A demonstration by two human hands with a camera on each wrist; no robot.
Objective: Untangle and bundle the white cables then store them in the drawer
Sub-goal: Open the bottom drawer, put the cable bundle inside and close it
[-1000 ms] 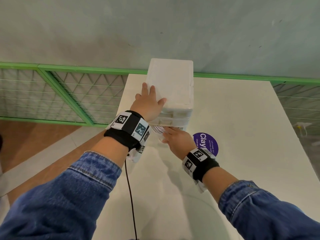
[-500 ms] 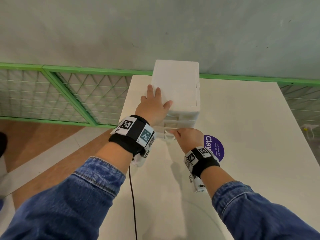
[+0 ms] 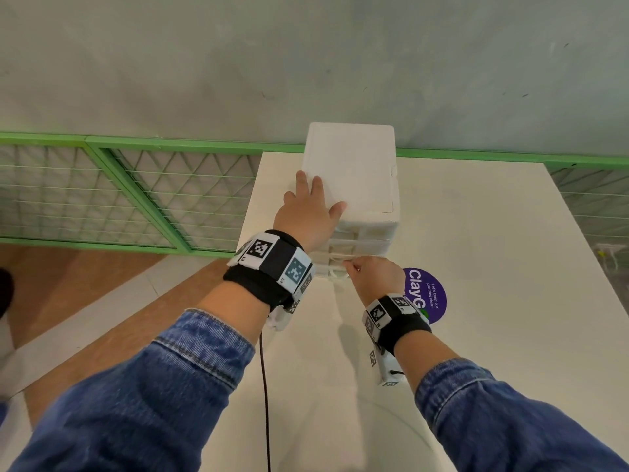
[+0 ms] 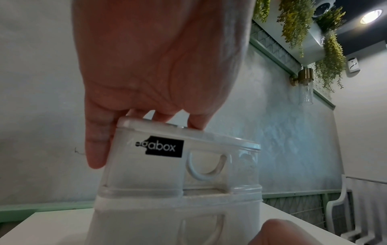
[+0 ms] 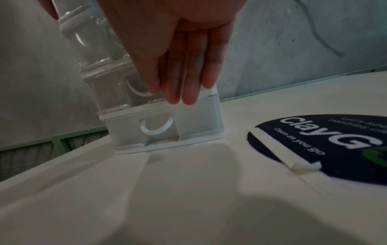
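Resting flat on the drawer box (image 3: pixel 352 172), your left hand (image 3: pixel 308 212) has its fingers (image 3: pixel 308 180) straight on the lid, holding nothing. Your right hand (image 3: pixel 372 275) lays straight fingers (image 5: pixel 188 79) against the bottom drawer (image 5: pixel 165 127), one of at least three stacked on the one desk (image 3: pixel 476 301). No cables show from any view; one purple sticker (image 3: pixel 427 294) lies beside the box.

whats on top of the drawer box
Only the left hand, resting flat on the lid of the drawer box. What the palm covers cannot be seen.
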